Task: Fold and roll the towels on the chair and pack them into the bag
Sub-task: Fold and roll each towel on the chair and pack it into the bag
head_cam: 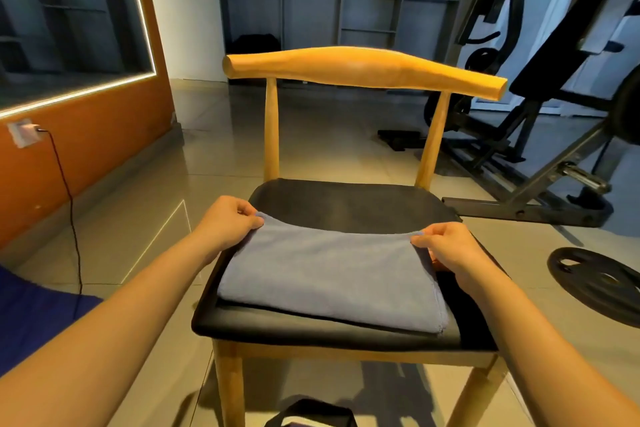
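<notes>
- While the folded grey-blue cloth towel (322,281) lies flat on the black padded seat (346,204) of a light wooden chair (363,68), both hands hold its far edge.
- The left hand (227,224) pinches the far left corner between thumb and curled fingers, lifting it slightly off the seat.
- The right hand (450,246) pinches the far right corner in the same way, with its other fingers curled beneath the cloth.
- Between the two hands the far edge sags in a shallow curve; the near edge lies close to the seat's front, and the towel covers the front half of the cushion.
- A dark fabric bag with a strap handle (311,414) sits on the tiled floor at the bottom of the view, in front of the chair; only its top shows.
- A black round weight plate (595,284) lies on the floor to the right of the chair, with a black metal gym machine (540,135) behind it.
- On the left, a thin black cable (71,211) hangs from a white wall socket (22,132) on the orange wall.
</notes>
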The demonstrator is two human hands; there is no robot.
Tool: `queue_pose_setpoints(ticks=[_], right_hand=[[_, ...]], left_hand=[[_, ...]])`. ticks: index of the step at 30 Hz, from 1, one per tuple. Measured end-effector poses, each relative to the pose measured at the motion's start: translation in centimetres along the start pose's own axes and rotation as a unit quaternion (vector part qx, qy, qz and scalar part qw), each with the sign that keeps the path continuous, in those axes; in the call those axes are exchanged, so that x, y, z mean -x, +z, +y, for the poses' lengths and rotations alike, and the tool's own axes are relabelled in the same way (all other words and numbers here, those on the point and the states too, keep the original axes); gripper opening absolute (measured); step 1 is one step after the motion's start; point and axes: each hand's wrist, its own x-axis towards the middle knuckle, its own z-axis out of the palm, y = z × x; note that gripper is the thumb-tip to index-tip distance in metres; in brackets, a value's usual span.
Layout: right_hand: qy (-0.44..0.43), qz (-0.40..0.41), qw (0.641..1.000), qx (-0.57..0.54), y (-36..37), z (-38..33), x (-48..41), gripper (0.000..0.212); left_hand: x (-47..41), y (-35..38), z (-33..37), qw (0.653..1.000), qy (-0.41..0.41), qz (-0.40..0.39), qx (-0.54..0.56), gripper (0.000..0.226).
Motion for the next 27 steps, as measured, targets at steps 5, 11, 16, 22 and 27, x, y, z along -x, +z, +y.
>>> queue_pose_setpoints(ticks=[5, 11, 16, 22, 27], right_hand=[[0.003, 0.002, 1.0, 0.007, -0.2, 0.1, -0.5, 0.016], [-0.068, 0.057, 0.982, 0.166, 0.7, 0.0, -1.1, 0.015], [-0.147, 0.002, 0.949, 0.279, 0.8, -1.2, -0.9, 0.029], [-0.105, -0.122, 0.955, 0.25, 0.5, -2.6, -0.6, 0.024], [-0.028, -0.17, 0.984, 0.052, -0.4, -3.0, 1.1, 0.016]], left_hand=[[-1.0, 0.8, -0.4, 0.999, 0.003, 0.033, -0.024, 0.015], [-1.5, 1.4, -0.4, 0.991, 0.03, 0.054, -0.116, 0.026], [-1.4, -0.3, 0.4, 0.975, -0.06, -0.08, -0.2, 0.054], [-0.9, -1.5, 2.1, 0.963, -0.068, -0.175, -0.191, 0.031], [-2.6, -1.7, 4.5, 0.981, 0.009, -0.082, -0.173, 0.009]])
